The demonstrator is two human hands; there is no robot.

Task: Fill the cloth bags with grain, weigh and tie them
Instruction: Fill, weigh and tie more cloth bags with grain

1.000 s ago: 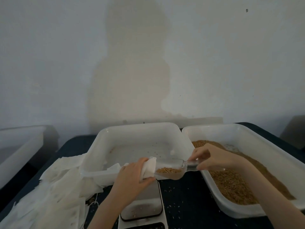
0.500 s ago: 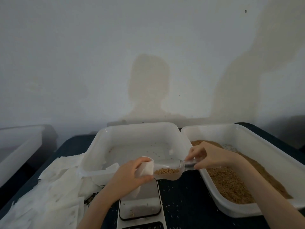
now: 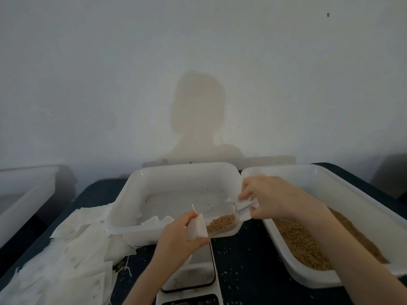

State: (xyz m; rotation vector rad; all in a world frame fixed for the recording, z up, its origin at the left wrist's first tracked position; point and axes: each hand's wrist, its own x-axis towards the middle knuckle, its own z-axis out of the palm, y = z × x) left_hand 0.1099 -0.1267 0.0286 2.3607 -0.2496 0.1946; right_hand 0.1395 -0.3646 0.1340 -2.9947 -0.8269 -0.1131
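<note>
My left hand [image 3: 179,237] pinches a small white cloth bag [image 3: 198,227] by its mouth, just above the far end of the scale [image 3: 191,276]. With my right hand [image 3: 277,199] I grip the handle of a clear plastic scoop [image 3: 222,219]. The handle end is raised, so the scoop slopes down to the left. Brown grain lies at its low end, right against the bag's opening. A white scrap shows at my right fingers, and I cannot tell what it is. More grain [image 3: 306,245] fills the white tray [image 3: 352,194] on the right.
A nearly bare white tray [image 3: 176,172] stands behind the scale in the middle. Several flat cloth bags [image 3: 66,249] are heaped at the left on the dark table. Another pale bin [image 3: 24,194] is at the far left. Loose grains dot the table round the scale.
My right hand has lifted the scoop's handle, tilting the scoop down towards the bag. The grain has slid to its low end. My left hand has stayed by the scale with the bag.
</note>
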